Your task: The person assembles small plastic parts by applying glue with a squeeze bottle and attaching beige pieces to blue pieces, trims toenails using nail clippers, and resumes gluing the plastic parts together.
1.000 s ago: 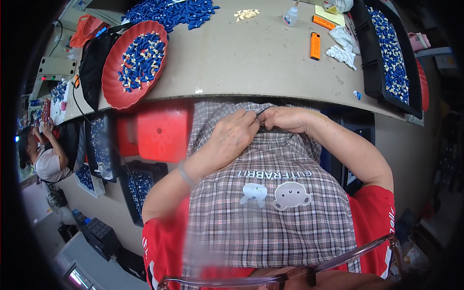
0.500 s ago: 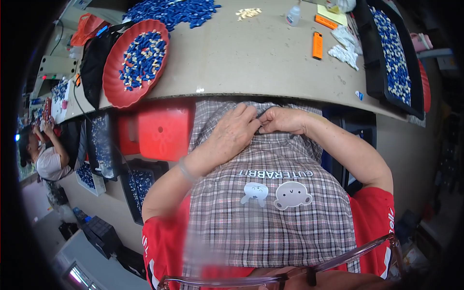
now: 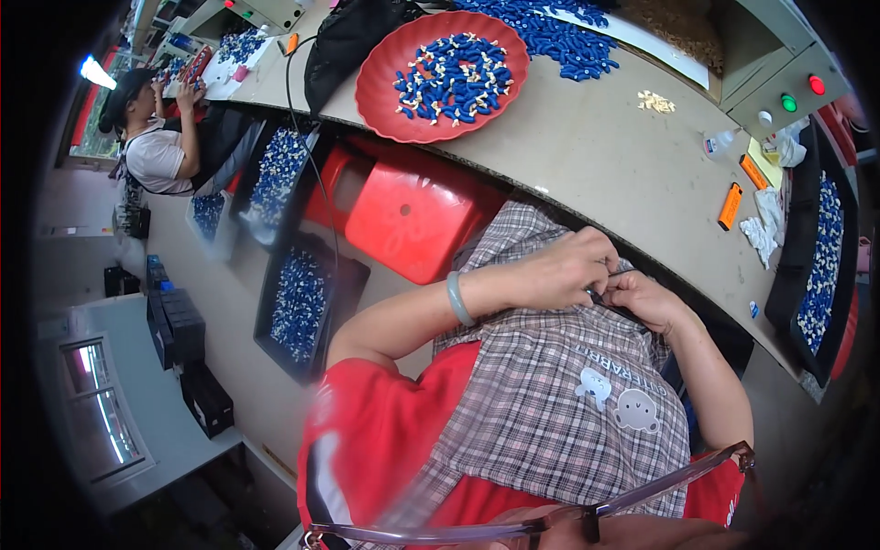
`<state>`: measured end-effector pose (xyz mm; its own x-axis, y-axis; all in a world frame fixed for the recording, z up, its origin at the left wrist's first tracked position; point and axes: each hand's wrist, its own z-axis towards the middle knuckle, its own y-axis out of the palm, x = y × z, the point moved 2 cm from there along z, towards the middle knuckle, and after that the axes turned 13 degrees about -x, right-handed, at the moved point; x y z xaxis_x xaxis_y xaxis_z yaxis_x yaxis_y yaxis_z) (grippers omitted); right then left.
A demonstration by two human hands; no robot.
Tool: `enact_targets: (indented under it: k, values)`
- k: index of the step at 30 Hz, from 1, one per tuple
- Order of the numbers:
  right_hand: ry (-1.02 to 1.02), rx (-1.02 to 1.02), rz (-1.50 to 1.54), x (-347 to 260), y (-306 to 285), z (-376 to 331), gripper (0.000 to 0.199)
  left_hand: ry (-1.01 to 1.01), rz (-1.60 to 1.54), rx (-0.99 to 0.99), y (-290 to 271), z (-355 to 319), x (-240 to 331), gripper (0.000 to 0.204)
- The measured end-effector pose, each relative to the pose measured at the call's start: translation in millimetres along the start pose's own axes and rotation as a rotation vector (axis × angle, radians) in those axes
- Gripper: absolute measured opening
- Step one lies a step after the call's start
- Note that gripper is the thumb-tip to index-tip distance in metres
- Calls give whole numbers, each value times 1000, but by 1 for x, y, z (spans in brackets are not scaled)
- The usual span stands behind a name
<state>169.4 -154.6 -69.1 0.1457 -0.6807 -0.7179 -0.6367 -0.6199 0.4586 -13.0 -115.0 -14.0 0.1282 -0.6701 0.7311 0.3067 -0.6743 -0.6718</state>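
My left hand (image 3: pixel 570 268), a pale bangle on its wrist, is closed at the front of the plaid apron (image 3: pixel 550 412) over my lap. Close against it, my right hand (image 3: pixel 643 299) is closed too, with thumb and fingers pinched together. A narrow dark strip (image 3: pixel 620 311) shows between and under the fingers of both hands. What kind of thing it is, I cannot make out. Both hands stay just below the near edge of the worktable (image 3: pixel 587 156).
A red dish (image 3: pixel 371 78) of blue and cream pieces stands on the table. Beyond lie a blue heap (image 3: pixel 573 50) and cream bits (image 3: pixel 655 102). Rightward are an orange lighter-shaped thing (image 3: pixel 731 206) and a black tray (image 3: pixel 788 302). A red stool (image 3: pixel 403 225) and a seated person (image 3: pixel 160 151) are left.
The view has swung left and tilted, bringing the person and stool further into sight. My hands remain together at the apron, still pinching.
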Motion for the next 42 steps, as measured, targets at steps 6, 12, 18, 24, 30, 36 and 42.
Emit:
enact_targets:
  k: [6, 12, 18, 24, 30, 36, 42]
  values:
    - [115, 412, -873, -7, 14, 9, 25, -106, -854, 89, -8, -5, -6, 17]
    - [-293, 332, -1158, -37, 42, -19, 16, -250, -1055, 272, -19, -12, 7, 21]
    - [-296, 662, -613, -86, 43, -42, 21, -284, -321, 418, -20, -7, 9, 23]
    - [-494, 900, -978, -90, 47, -20, 34, -111, 295, 522, -23, 1, 18, 24]
    - [-586, 966, -823, -73, 38, -6, 33, -153, 187, 525, -21, -1, 17, 25]
    - [-726, 635, -1042, -84, 33, -14, 32, -312, -1173, 248, -17, -11, -4, 21]
    - [-695, 501, -1196, -98, 30, -32, 28, -262, -1261, 137, -20, -11, -8, 21]
